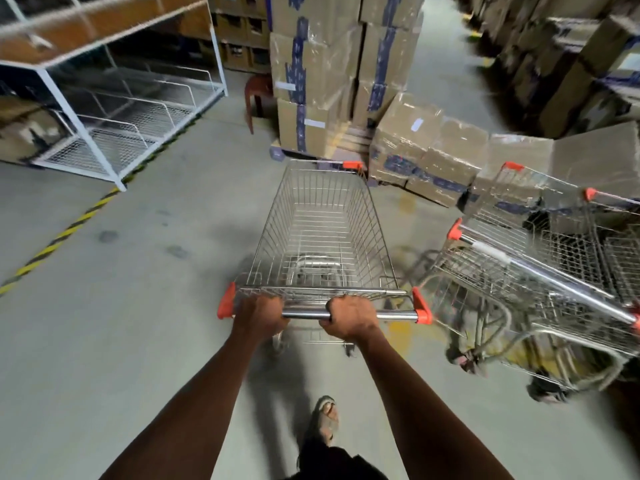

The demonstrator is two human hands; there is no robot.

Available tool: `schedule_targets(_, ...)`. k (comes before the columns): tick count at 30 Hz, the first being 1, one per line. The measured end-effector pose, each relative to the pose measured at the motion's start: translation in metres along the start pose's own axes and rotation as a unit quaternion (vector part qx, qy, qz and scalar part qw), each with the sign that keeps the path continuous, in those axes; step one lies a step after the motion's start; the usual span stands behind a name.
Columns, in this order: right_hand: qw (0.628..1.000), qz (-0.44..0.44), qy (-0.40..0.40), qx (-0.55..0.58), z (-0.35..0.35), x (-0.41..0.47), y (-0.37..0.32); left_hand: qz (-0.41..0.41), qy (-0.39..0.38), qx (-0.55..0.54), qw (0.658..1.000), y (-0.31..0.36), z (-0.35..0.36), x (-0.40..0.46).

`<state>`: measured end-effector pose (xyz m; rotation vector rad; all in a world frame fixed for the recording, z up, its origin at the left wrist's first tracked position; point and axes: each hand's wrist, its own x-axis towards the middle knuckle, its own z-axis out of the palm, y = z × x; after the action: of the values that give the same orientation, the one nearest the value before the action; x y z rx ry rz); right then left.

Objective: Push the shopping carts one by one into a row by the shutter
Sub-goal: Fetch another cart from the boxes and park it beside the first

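Observation:
An empty wire shopping cart (320, 233) with orange corner caps stands straight ahead of me on the grey floor. My left hand (259, 317) grips the left part of its steel handle bar (398, 316). My right hand (351, 317) grips the bar a little right of centre. To the right, two more carts (540, 258) stand nested at an angle, their handle pointing toward me. No shutter is in view.
Stacked cardboard boxes (318, 81) rise just beyond the cart's front, with more tumbled boxes (429, 150) to the right. A white wire shelf rack (114, 109) stands at the left behind yellow-black floor tape (59, 237). A red stool (256, 95) sits beside the stack. My sandalled foot (325, 419) is below.

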<state>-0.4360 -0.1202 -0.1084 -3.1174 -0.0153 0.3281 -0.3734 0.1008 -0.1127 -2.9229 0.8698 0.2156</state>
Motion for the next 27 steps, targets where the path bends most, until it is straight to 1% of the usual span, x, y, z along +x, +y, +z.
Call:
schedule_targets(2,1.0,-0.017,-0.003,0.004,0.007,-0.021,-0.017,-0.003,0.027,0.009,1.0,0.0,0.006,-0.036)
schedule_targets(4,0.999,-0.035,-0.003,-0.001,0.013,-0.043,-0.033,-0.021,0.033,0.018,0.999,0.002,0.009,-0.072)
schedule_targets(5,0.999,-0.044,-0.006,0.0,0.015,-0.055,-0.041,-0.056,0.002,0.001,0.998,0.004,0.013,-0.092)
schedule_targets(7,0.998,-0.058,-0.016,0.03,0.015,-0.078,-0.054,-0.066,0.01,-0.009,0.998,0.005,0.03,-0.128)
schedule_targets(8,0.996,-0.065,-0.026,0.056,0.014,-0.09,-0.061,-0.07,0.024,0.0,0.997,0.008,0.037,-0.144)
schedule_targets(10,0.992,-0.079,-0.049,0.09,0.012,-0.114,-0.074,-0.107,-0.004,0.039,0.993,0.014,0.036,-0.179)
schedule_targets(12,0.992,-0.083,-0.059,0.074,0.016,-0.137,-0.086,-0.14,-0.044,-0.019,0.989,0.027,0.028,-0.217)
schedule_targets(13,0.994,-0.086,-0.058,0.047,0.019,-0.148,-0.094,-0.159,-0.042,-0.044,0.985,0.033,0.026,-0.236)
schedule_targets(15,0.993,-0.103,-0.057,-0.014,0.026,-0.169,-0.11,-0.185,-0.038,-0.05,0.981,0.042,0.029,-0.268)
schedule_targets(17,0.99,-0.116,-0.074,-0.03,0.03,-0.191,-0.126,-0.219,-0.041,-0.042,0.974,0.05,0.042,-0.301)
schedule_targets(19,0.987,-0.132,-0.087,-0.021,0.033,-0.215,-0.141,-0.217,0.017,-0.044,0.975,0.059,0.058,-0.337)
schedule_targets(21,0.984,-0.16,-0.075,-0.023,0.041,-0.24,-0.15,-0.216,0.08,-0.038,0.972,0.073,0.064,-0.375)
schedule_targets(22,0.982,-0.179,-0.059,-0.023,0.045,-0.252,-0.151,-0.227,0.074,-0.026,0.971,0.082,0.064,-0.393)
schedule_targets(24,0.972,-0.23,-0.043,-0.021,0.052,-0.276,-0.152,-0.277,0.031,-0.018,0.96,0.103,0.061,-0.426)
schedule_targets(26,0.96,-0.273,-0.058,-0.01,0.059,-0.3,-0.155,-0.315,0.016,-0.007,0.949,0.124,0.063,-0.457)
schedule_targets(27,0.958,-0.279,-0.065,-0.01,0.063,-0.313,-0.159,-0.33,0.009,-0.01,0.944,0.136,0.064,-0.473)
